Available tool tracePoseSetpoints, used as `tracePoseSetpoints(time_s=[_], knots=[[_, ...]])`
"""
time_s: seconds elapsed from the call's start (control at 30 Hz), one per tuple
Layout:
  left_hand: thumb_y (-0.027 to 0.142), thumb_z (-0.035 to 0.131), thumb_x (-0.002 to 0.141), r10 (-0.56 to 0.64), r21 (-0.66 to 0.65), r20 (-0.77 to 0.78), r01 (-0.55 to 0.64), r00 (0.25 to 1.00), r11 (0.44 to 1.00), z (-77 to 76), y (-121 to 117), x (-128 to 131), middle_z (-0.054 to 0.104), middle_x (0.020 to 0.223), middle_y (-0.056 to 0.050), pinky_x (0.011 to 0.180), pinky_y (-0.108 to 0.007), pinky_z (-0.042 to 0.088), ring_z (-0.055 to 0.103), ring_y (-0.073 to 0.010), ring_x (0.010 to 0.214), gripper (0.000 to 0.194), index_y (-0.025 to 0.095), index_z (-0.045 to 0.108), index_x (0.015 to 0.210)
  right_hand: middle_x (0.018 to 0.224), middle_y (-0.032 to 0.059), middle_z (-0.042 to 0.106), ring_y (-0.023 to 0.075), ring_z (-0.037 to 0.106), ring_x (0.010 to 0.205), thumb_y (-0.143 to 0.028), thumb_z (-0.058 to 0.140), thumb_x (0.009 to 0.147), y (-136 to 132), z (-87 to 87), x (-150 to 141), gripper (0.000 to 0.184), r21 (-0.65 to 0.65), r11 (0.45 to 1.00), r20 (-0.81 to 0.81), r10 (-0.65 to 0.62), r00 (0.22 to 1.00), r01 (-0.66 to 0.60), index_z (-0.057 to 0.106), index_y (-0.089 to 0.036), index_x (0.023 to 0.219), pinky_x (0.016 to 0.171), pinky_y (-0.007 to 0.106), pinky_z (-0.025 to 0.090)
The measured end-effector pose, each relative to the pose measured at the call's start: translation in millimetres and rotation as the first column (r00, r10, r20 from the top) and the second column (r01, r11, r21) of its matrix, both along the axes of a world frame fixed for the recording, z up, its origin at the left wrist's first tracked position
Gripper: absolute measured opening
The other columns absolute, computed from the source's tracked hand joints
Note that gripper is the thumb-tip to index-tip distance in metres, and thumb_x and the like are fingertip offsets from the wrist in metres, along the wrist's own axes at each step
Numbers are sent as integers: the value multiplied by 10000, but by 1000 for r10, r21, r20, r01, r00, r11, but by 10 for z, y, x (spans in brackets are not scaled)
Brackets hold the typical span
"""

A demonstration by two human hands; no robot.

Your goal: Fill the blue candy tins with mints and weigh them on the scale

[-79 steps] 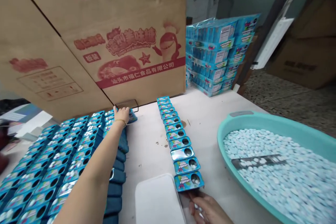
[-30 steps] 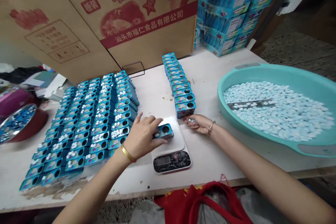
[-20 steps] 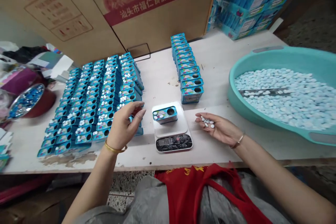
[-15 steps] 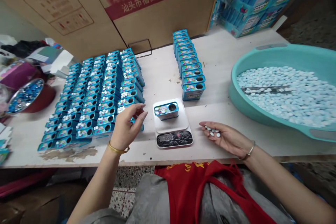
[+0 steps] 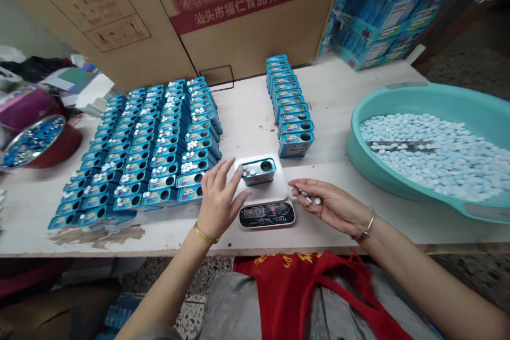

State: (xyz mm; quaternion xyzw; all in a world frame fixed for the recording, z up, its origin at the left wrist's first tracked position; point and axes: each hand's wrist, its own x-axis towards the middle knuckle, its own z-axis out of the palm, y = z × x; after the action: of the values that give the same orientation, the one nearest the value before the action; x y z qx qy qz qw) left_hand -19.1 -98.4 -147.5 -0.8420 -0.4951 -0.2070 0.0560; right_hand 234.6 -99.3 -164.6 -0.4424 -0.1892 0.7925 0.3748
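Observation:
A small blue candy tin [image 5: 260, 175] with a round hole in its top rests on a white kitchen scale [image 5: 268, 215]. A few white candies [image 5: 247, 173] lie on the tin's lid, left of the hole. My left hand [image 5: 218, 202] is at the tin's left end, fingers spread and holding nothing; whether a fingertip touches the tin I cannot tell. To the right of the scale, my right hand [image 5: 334, 206] is curled, palm up, around several loose white candies [image 5: 317, 201].
Rows of blue tins [image 5: 159, 170], many topped with candies, stand at left. Another tin row [image 5: 295, 144] is behind the scale. A turquoise basin [image 5: 358, 141] of candies with a metal strip [image 5: 422, 145] sits right. Cardboard boxes [image 5: 255, 37] stand behind; a red bowl [image 5: 66, 143] is far left.
My left hand has moved right, from the tin rows to the tin on the scale, its fingers opening. My right hand has come slightly closer to the scale, its fingers curling more around the candies.

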Motion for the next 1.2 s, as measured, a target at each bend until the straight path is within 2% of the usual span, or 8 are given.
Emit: tracePoseSetpoints(time_s=[0.17,0.37,0.5,0.67,0.8,0.93,1.07,1.2], knots=[[399,551,877,13,-3,-33,-13,999,1000,-77,-36,60,339,1487,-143,1104,-521,239,229,-298,1411,582,228,348,1395,746,38,616,53,461,535,-211,686,743,-2,-58,-185,140,-28,999,-55,29,998,-30,686,-118,848,420,159,341],[379,510,902,-55,-52,2,55,999,997,-47,72,331,372,1472,-150,1119,-530,203,249,-291,1410,493,200,414,1351,733,23,600,48,461,517,-298,686,759,-18,-8,-262,215,-17,1000,-108,12,994,-14,665,-119,876,423,166,316],[358,476,922,-53,-65,-10,52,999,997,-18,186,484,356,1486,-134,1122,-555,160,239,-291,1413,452,217,416,1348,592,-46,509,19,336,403,-411,686,763,-31,114,-223,302,49,998,-25,36,999,-35,649,-141,893,378,179,201],[410,474,919,-5,-51,71,8,997,999,21,266,447,375,1466,-149,1127,-542,153,258,-289,1404,534,217,343,1399,446,-106,343,17,209,361,-489,682,742,116,338,-262,370,227,968,142,76,987,-108,677,-136,856,366,191,117],[378,455,935,66,-54,195,-56,979,997,55,279,338,421,1421,-126,1114,-520,209,318,-257,1372,444,254,392,1358,536,-44,533,55,424,481,-376,747,686,387,425,-403,251,456,879,279,6,960,-138,722,-151,796,431,183,313],[396,458,934,69,-76,249,-52,966,996,36,290,239,426,1400,-125,1092,-489,259,332,-251,1354,449,261,388,1357,687,-11,648,110,553,674,-274,797,612,554,431,-498,287,468,873,373,-52,927,-139,738,-164,870,570,216,427],[492,519,880,-11,-127,213,39,977,991,13,331,232,443,1370,-141,1043,-449,305,390,-276,1288,589,216,363,1376,478,-85,425,48,378,459,-384,724,710,526,471,-437,342,426,898,278,-15,961,-109,709,-130,938,414,181,258],[388,486,913,-113,-261,81,131,990,957,51,417,444,602,1105,-99,863,-392,384,528,-242,998,408,181,479,1264,444,-126,301,15,186,364,-455,671,770,374,349,-198,359,280,960,89,-35,995,9,655,-144,949,372,189,110]])
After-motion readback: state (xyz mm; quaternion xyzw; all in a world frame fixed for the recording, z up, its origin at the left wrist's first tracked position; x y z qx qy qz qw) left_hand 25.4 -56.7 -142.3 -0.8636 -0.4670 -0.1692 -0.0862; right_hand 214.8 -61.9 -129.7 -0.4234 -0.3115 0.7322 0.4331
